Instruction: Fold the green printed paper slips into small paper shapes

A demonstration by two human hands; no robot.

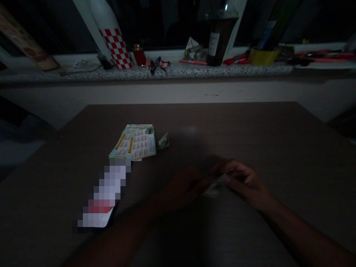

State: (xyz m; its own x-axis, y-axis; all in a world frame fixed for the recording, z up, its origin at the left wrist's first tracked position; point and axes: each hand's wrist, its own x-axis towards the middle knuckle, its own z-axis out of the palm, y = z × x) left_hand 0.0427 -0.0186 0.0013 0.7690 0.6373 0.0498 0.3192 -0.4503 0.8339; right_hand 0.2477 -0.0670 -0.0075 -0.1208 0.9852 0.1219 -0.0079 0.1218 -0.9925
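Observation:
A small folded piece of paper (214, 188), pale and dim, is held between my two hands above the table. My left hand (185, 185) pinches its left end, fingers closed and in deep shadow. At the paper's upper right end, my right hand (243, 180) grips it between thumb and fingers. Further off to the left lies a fanned stack of printed cards (141, 144) with rows of orange print. Just right of that stack sits a small folded paper piece (164, 141) with printed sides.
A phone (107, 196) with a lit, blurred screen lies left of my left forearm. Behind the brown table (250, 126), a granite sill (172, 72) carries a red-and-white checkered bottle (116, 48), a dark labelled bottle (219, 40), a yellow tape roll (263, 56) and small clutter.

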